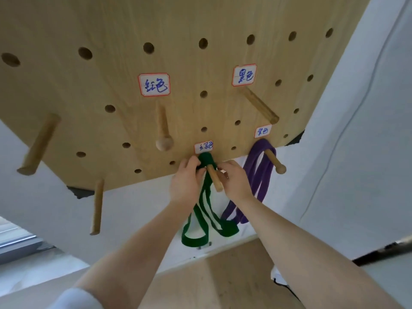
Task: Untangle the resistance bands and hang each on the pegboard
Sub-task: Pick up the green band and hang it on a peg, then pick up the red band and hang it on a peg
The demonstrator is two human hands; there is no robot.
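A wooden pegboard [111,30] fills the upper view, with handwritten labels above its pegs. A green resistance band [204,204] is looped over a low peg [215,180] near the board's bottom edge, and its loops dangle below. My left hand [186,178] pinches the band's top on the left of that peg. My right hand [233,180] holds the band on the peg's right side. A purple band [259,172] hangs from the neighbouring peg [275,161] to the right, touched by neither hand.
A knobbed peg [163,128] and a plain peg [258,104] stick out bare under two larger labels. Two more bare pegs [40,143] jut out at the left. A white wall [345,152] lies behind, and a wooden surface [223,284] sits below.
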